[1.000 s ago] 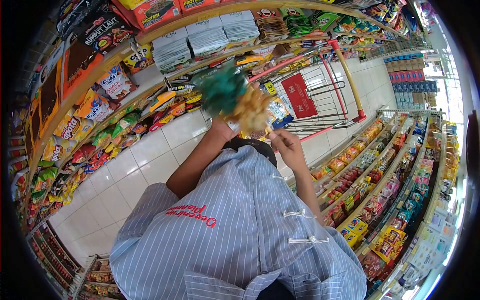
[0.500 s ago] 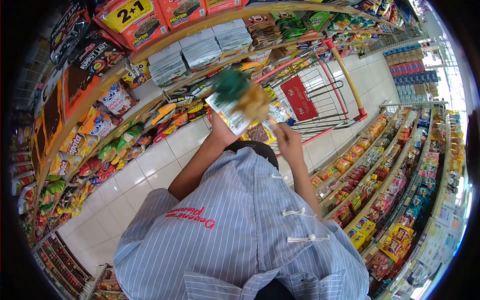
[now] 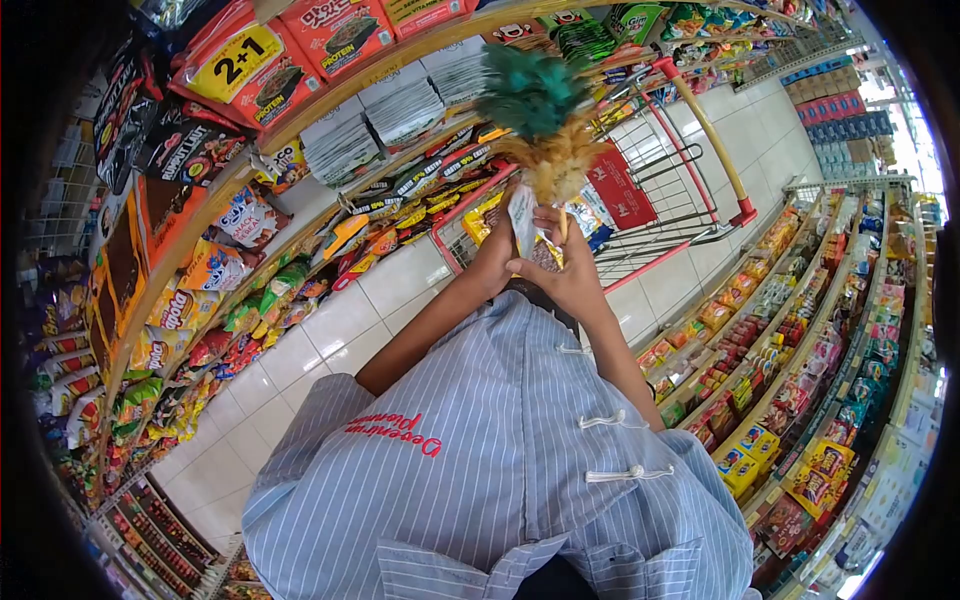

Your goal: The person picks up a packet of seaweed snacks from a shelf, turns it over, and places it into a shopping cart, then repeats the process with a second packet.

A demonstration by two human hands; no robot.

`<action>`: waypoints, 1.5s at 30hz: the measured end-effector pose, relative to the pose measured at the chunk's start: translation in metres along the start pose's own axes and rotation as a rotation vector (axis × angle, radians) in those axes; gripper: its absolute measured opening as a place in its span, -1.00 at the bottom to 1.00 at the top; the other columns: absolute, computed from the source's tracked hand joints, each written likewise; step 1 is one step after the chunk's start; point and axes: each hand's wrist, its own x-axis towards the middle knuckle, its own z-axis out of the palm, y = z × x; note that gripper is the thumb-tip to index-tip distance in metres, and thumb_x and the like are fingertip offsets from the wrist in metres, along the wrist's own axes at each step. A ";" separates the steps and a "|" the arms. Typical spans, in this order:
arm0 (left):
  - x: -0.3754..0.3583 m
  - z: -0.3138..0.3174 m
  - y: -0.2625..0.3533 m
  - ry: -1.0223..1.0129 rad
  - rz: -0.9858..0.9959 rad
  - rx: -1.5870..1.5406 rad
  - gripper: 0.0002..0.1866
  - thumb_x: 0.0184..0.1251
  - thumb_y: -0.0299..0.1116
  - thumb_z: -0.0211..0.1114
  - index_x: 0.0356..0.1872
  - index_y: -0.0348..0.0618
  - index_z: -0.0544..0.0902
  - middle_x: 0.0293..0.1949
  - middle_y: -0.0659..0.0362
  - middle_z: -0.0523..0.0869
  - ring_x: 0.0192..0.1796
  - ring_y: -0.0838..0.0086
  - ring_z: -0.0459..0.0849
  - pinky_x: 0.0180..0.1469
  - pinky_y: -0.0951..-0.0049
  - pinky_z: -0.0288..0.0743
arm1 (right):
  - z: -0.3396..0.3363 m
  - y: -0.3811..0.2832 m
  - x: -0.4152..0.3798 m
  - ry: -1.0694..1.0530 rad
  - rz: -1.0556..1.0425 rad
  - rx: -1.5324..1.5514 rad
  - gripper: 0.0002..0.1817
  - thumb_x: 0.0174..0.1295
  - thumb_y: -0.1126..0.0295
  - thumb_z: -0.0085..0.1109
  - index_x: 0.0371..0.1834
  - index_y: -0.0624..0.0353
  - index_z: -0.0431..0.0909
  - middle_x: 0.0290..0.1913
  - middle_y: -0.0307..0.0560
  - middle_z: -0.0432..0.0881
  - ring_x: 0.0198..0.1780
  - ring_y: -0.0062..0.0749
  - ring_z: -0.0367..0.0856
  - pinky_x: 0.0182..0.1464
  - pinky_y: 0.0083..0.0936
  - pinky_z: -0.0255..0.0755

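Note:
My left hand (image 3: 492,258) is closed around a flat white packet (image 3: 521,214), which is turned nearly edge-on to me. Close beside it, my right hand (image 3: 566,276) has its fingers wrapped round the thin handle of a feather duster (image 3: 545,110). The duster points away from me, with green feathers at its tip and tan ones nearer my fingers. Some right fingers also lie against the packet. Beyond both hands, a shopping cart (image 3: 690,150) with a red panel and yellow handle holds bright packages, partly hidden by my hands and the duster.
On the left, curved shelves carry snack bags (image 3: 245,218), stacks of white packets (image 3: 405,108) and red packages (image 3: 335,40). Lower shelves (image 3: 770,370) of small packaged goods run along the right. Pale floor tiles (image 3: 300,340) show between them.
The packet has turned from facing me to nearly edge-on. My right hand has come in against my left, and the duster has swung upright and to the right, no longer blurred.

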 end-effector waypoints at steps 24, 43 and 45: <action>0.026 0.025 0.047 -0.171 0.130 1.345 -0.63 0.12 -0.29 0.45 -0.10 -0.29 0.65 -0.27 0.01 0.71 -0.14 0.23 0.71 0.01 0.26 0.53 | -0.030 0.044 -0.016 0.357 0.297 0.304 -0.59 0.12 0.60 0.32 -0.34 0.02 0.18 -0.45 -0.42 0.14 -0.46 -0.73 0.11 -0.42 -0.69 0.05; 0.145 -0.051 0.177 0.266 0.811 1.491 -0.70 0.28 -0.28 0.34 -0.11 -0.32 0.64 -0.13 -0.05 0.73 -0.02 0.23 0.67 0.11 0.35 0.43 | -0.025 0.137 -0.059 0.667 0.355 0.460 -0.81 0.23 0.48 0.26 -0.31 0.21 0.39 -0.39 -0.20 0.56 -0.34 -0.52 0.61 -0.20 -0.55 0.53; 0.153 -0.062 0.178 0.261 0.814 1.529 -0.66 0.30 -0.24 0.34 -0.09 -0.33 0.64 -0.13 -0.02 0.72 -0.01 0.26 0.64 0.15 0.37 0.40 | -0.021 0.139 -0.065 0.696 0.386 0.461 -0.83 0.24 0.48 0.25 -0.29 0.24 0.42 -0.37 -0.19 0.58 -0.33 -0.52 0.62 -0.20 -0.55 0.53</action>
